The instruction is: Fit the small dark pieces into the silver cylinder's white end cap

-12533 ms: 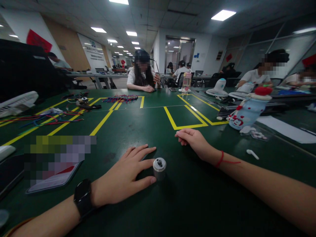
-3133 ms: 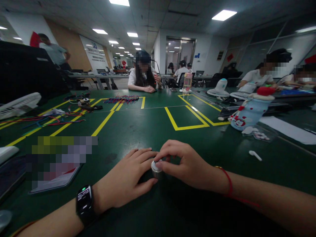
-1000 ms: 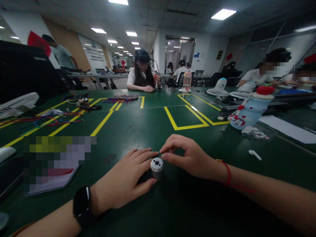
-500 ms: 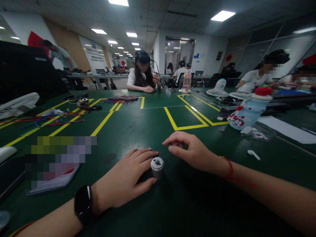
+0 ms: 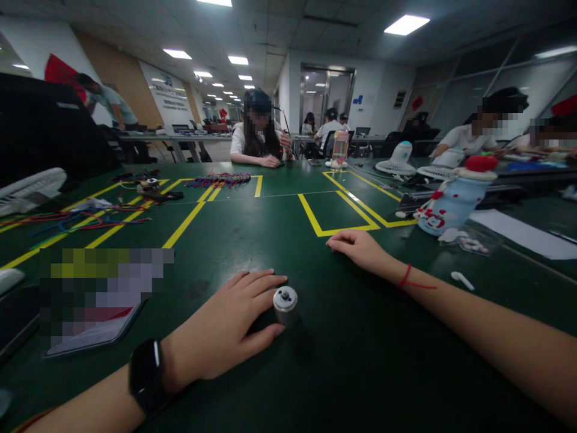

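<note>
A short silver metal motor (image 5: 285,308) stands upright on the green table, its pale round end with a small shaft facing up. My left hand (image 5: 225,322), a black watch on its wrist, rests palm down with the thumb in front of the motor and the index finger behind it, both against its side. Farther forward and to the right, my right hand (image 5: 356,248) is low over the table beside a yellow tape line. Its thumb and fingertips are drawn together; whatever is between them, if anything, is too small to see.
Coloured wires (image 5: 90,222) and a plastic sleeve (image 5: 99,328) lie at the left. On the right are a blue bottle (image 5: 451,201), a small bag (image 5: 466,242), a white earbud (image 5: 463,280) and paper (image 5: 523,231). A person (image 5: 259,135) sits across the table.
My right hand has moved right, away from the motor, and its fingers have closed together. My left hand and the motor keep their places relative to each other.
</note>
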The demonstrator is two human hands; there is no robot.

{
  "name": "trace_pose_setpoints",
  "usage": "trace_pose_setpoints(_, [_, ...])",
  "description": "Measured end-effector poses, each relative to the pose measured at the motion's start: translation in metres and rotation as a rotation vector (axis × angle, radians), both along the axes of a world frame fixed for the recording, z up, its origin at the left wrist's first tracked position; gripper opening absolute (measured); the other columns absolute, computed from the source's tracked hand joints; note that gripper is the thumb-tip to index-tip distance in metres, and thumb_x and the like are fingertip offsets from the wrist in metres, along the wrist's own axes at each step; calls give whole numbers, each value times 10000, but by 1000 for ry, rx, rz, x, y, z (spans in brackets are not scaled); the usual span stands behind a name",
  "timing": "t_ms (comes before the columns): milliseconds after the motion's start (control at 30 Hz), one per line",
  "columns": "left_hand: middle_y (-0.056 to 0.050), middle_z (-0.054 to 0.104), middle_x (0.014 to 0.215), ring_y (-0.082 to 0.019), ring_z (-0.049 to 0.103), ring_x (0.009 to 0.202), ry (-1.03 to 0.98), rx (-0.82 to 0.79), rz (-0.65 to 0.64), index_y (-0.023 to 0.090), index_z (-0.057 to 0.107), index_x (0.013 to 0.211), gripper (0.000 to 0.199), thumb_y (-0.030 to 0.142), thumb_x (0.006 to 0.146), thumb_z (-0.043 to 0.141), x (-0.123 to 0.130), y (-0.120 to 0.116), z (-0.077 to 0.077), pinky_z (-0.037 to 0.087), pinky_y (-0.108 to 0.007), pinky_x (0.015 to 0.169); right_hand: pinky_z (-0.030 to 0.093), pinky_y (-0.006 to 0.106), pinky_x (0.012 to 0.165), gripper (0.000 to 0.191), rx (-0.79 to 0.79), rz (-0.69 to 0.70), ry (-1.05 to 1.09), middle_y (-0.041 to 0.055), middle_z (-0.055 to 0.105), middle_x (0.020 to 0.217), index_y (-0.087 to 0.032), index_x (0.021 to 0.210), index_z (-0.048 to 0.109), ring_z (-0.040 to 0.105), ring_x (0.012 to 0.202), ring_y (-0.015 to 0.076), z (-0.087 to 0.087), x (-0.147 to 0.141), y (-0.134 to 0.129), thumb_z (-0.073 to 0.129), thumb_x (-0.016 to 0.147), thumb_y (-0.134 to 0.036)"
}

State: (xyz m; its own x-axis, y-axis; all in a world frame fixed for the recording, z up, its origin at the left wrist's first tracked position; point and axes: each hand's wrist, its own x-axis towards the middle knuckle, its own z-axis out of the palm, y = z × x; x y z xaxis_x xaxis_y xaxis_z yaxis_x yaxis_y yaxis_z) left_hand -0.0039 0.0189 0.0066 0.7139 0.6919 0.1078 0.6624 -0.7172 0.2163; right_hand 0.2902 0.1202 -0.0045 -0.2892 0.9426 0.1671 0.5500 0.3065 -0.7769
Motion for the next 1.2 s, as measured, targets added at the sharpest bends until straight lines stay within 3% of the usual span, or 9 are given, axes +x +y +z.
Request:
trace_pose_setpoints(167, [-41, 458, 1444, -297, 396, 1329, 2, 15, -4, 289, 467, 1349, 457, 377, 912, 564, 0, 1, 0, 293, -526, 1098, 456, 331, 730, 266, -29, -2, -12, 75, 707, 845, -120, 904, 724, 621, 765, 179, 2, -2, -1, 623, 807, -347])
trace_pose_setpoints(300, [-42, 467, 1435, -299, 400, 1323, -5, 12, -6, 289, 473, 1344, 448, 376, 913, 561, 1, 0, 1, 300, -516, 1095, 463, 333, 767, 240, -80, -13, 9, 75, 712, 878, -126, 893, 725, 633, 814, 182, 8, -23, -20, 619, 817, -328])
trace_pose_setpoints(367, [-44, 475, 1426, -298, 406, 1315, -7, 13, -3, 284, 479, 1336, 442, 365, 909, 563, 2, 1, 1, 302, -512, 1093, 477, 301, 733, 226, -121, 46, 48, 55, 712, 848, -139, 887, 720, 636, 788, 164, 13, -40, -38, 629, 816, -333])
trace_pose_setpoints(433, [-50, 493, 1405, -295, 418, 1302, -18, 18, -9, 277, 485, 1327, 444, 347, 898, 576, 3, 1, 1, 310, -505, 1090, 482, 278, 687, 250, -152, 207, 190, 51, 703, 864, -144, 951, 696, 626, 759, 146, 20, -55, -58, 604, 846, -351])
trace_pose_setpoints(600, [-45, 520, 1368, -288, 447, 1269, -56, 27, -31, 282, 491, 1318, 452, 310, 878, 593, 6, 1, 2, 341, -495, 1069, 449, 312, 816, 103, 259, 326, 48, 35, 661, 920, -207, 878, 719, 584, 885, 163, 32, -71, -88, 668, 816, -269])
trace_pose_setpoints(733, [-40, 512, 1375, -283, 439, 1273, -46, 32, -32, 285, 481, 1325, 459, 309, 880, 592, 7, 0, 3, 336, -496, 1072, 438, 320, 834, 61, 353, 357, 17, 29, 645, 916, -201, 845, 702, 575, 893, 161, 34, -70, -88, 652, 835, -234])
trace_pose_setpoints(900, [-54, 516, 1373, -285, 441, 1276, -47, 30, -27, 263, 508, 1294, 412, 322, 892, 578, 4, -2, 4, 341, -484, 1070, 458, 286, 783, 106, 322, 358, 117, 29, 635, 911, -185, 898, 674, 580, 865, 141, 35, -57, -77, 615, 872, -269])
trace_pose_setpoints(1100, [-47, 495, 1406, -294, 426, 1299, -23, 22, -17, 278, 512, 1301, 414, 357, 899, 574, 1, 0, 1, 318, -497, 1081, 426, 331, 877, 134, 185, 606, -153, 50, 638, 980, -185, 901, 711, 566, 933, 161, 25, -32, -62, 666, 839, -295])
trace_pose_setpoints(1200, [-39, 490, 1411, -292, 419, 1306, -15, 12, -11, 285, 510, 1303, 409, 362, 905, 567, 0, 1, 1, 314, -501, 1083, 400, 356, 900, 149, 210, 637, -237, 51, 629, 1010, -207, 909, 725, 541, 964, 176, 19, -31, -60, 670, 835, -324])
